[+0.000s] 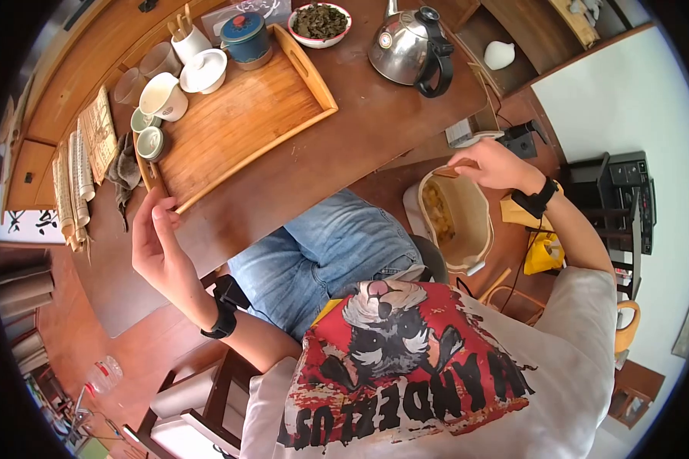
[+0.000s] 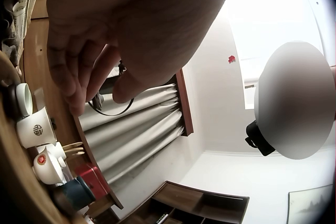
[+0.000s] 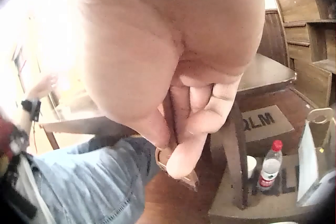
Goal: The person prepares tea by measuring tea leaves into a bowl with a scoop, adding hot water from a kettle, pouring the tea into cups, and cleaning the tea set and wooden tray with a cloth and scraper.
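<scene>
My right hand (image 1: 497, 164) is over a cream bin (image 1: 476, 246) beside the table. It pinches a small brown wooden scoop (image 3: 185, 178), mostly hidden by the fingers in the right wrist view. Yellowish scraps (image 1: 438, 210) lie inside the bin. At the near left corner of the wooden tray (image 1: 237, 122), my left hand (image 1: 161, 249) is raised with loosely bent fingers and holds nothing. The tray bears a white pitcher (image 1: 163, 98), a lidded white bowl (image 1: 204, 73), small green cups (image 1: 151, 143) and a blue lidded jar (image 1: 246, 42).
Behind the tray is a bowl of dried leaves (image 1: 320, 24); a steel kettle (image 1: 409, 47) stands at the table's right. Bamboo scrolls (image 1: 76, 180) and a dark cloth (image 1: 124, 172) lie left of it. A plastic bottle (image 3: 270, 166) stands low beyond the right hand.
</scene>
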The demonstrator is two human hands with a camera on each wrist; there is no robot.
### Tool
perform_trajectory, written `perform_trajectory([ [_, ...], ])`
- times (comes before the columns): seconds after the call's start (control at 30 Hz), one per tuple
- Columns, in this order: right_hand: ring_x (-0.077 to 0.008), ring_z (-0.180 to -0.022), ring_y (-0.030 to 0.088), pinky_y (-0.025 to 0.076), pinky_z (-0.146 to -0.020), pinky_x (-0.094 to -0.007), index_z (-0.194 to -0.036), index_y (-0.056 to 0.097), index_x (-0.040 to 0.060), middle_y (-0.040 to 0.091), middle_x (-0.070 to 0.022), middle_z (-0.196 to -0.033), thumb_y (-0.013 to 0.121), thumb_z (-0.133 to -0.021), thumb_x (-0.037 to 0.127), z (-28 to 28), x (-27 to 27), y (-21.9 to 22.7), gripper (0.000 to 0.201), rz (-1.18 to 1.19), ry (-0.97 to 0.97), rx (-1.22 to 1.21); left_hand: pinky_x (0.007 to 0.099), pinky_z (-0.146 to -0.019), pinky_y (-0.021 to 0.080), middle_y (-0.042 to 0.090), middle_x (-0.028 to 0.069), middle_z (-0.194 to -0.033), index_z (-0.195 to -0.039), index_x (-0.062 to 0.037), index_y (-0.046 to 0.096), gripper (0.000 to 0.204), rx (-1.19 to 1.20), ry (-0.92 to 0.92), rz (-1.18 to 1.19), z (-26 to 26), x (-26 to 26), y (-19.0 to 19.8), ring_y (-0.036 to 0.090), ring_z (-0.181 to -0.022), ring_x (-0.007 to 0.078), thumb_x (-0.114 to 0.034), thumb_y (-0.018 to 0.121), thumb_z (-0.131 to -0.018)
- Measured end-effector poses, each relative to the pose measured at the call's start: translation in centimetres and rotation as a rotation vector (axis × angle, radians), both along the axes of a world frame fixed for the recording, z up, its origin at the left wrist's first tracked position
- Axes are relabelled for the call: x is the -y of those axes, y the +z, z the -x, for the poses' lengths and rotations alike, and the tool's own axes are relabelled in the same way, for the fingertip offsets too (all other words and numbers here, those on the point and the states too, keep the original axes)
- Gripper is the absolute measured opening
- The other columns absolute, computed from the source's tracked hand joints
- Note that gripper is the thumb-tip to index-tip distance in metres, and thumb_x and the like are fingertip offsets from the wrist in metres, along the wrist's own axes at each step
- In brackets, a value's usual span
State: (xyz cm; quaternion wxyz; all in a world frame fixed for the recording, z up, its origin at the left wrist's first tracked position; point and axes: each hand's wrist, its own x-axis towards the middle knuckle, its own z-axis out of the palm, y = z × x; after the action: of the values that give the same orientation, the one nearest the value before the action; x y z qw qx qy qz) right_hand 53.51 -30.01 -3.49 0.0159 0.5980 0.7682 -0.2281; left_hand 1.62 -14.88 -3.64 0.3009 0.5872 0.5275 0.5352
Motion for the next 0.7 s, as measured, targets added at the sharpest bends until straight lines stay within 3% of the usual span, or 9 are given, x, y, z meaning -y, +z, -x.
perform_trajectory([
  [0.07,-0.0235,-0.073,0.079,0.060,-0.069,-0.0346,-0.119,0.080,-0.0006,0.079,-0.0172,-0.084,0.073,-0.104,0.009,1.6,-1.7,1.9,0.019,0.216,-0.333,-0.325,0.0252,-0.085,0.054,0.079,0.0092,-0.106,-0.135,0.0077,0.073,0.033,-0.004,0.017,-0.010,0.3,0.0,0.1,0.063,-0.088,0.0088,-0.017,0.064,-0.115],
  [0.1,-0.0126,-0.072,0.077,0.057,-0.066,-0.0289,-0.121,0.079,-0.0023,0.077,-0.0085,-0.083,0.073,-0.106,0.008,1.6,-2.4,2.0,0.019,0.186,-0.305,-0.414,0.0252,-0.085,0.054,0.079,0.0092,-0.106,-0.135,0.0077,0.073,0.033,-0.005,0.031,-0.013,0.5,0.0,0.0,0.063,-0.088,0.0088,-0.017,0.064,-0.115],
  [0.2,-0.0106,-0.068,0.075,0.056,-0.062,-0.0267,-0.122,0.079,-0.0009,0.077,-0.0062,-0.085,0.073,-0.106,0.011,2.2,-4.9,2.7,0.021,0.114,-0.298,-0.568,0.0258,-0.085,0.055,0.080,0.0092,-0.107,-0.135,0.0079,0.073,0.033,0.026,0.037,-0.003,0.6,0.1,-0.1,0.063,-0.089,0.0089,-0.017,0.065,-0.115],
  [0.33,-0.0090,-0.070,0.074,0.055,-0.062,-0.0266,-0.123,0.080,0.0011,0.077,-0.0036,-0.086,0.074,-0.106,0.010,4.2,-9.4,3.1,0.020,0.021,-0.286,-0.589,0.0271,-0.089,0.058,0.080,0.0096,-0.109,-0.136,0.0081,0.073,0.035,0.049,0.043,0.023,0.8,0.1,-0.3,0.067,-0.095,0.0097,-0.019,0.068,-0.114],
  [0.47,-0.0190,-0.069,0.077,0.057,-0.065,-0.0330,-0.122,0.081,0.0008,0.079,-0.0128,-0.083,0.073,-0.101,0.007,7.6,-14.0,3.5,0.023,-0.211,-0.227,-0.376,0.0291,-0.090,0.060,0.080,0.0100,-0.109,-0.137,0.0070,0.073,0.035,0.045,0.046,0.038,1.0,0.1,-0.5,0.073,-0.102,0.0129,-0.020,0.067,-0.114],
  [0.5,-0.0308,-0.072,0.078,0.060,-0.069,-0.0389,-0.119,0.082,0.0027,0.079,-0.0196,-0.087,0.072,-0.099,0.008,8.1,-15.3,2.8,0.023,-0.289,-0.236,-0.269,0.0290,-0.090,0.060,0.080,0.0101,-0.109,-0.137,0.0068,0.073,0.035,0.045,0.047,0.040,1.1,0.1,-0.5,0.073,-0.102,0.0129,-0.019,0.067,-0.114],
  [0.6,-0.0246,-0.068,0.077,0.058,-0.066,-0.0379,-0.127,0.082,0.0066,0.076,-0.0141,-0.078,0.071,-0.105,0.013,8.7,-18.8,0.6,0.025,-0.421,-0.159,-0.118,0.0286,-0.090,0.059,0.080,0.0102,-0.109,-0.137,0.0064,0.073,0.035,0.041,0.053,0.046,1.1,0.2,-0.4,0.073,-0.102,0.0127,-0.019,0.067,-0.114],
  [0.63,-0.0331,-0.074,0.077,0.059,-0.070,-0.0438,-0.125,0.083,0.0103,0.079,-0.0173,-0.084,0.069,-0.104,0.012,9.1,-19.6,0.4,0.025,-0.440,-0.152,-0.024,0.0283,-0.090,0.059,0.081,0.0102,-0.110,-0.137,0.0063,0.073,0.035,0.038,0.057,0.048,1.0,0.2,-0.3,0.073,-0.102,0.0125,-0.019,0.067,-0.114],
  [0.7,-0.0364,-0.076,0.075,0.059,-0.071,-0.0460,-0.124,0.083,0.0111,0.078,-0.0181,-0.086,0.069,-0.103,0.011,8.9,-20.9,-1.5,0.025,-0.499,-0.119,0.056,0.0282,-0.090,0.059,0.081,0.0100,-0.109,-0.137,0.0064,0.073,0.034,0.038,0.061,0.055,0.9,0.4,-0.2,0.073,-0.101,0.0121,-0.019,0.067,-0.114],
])
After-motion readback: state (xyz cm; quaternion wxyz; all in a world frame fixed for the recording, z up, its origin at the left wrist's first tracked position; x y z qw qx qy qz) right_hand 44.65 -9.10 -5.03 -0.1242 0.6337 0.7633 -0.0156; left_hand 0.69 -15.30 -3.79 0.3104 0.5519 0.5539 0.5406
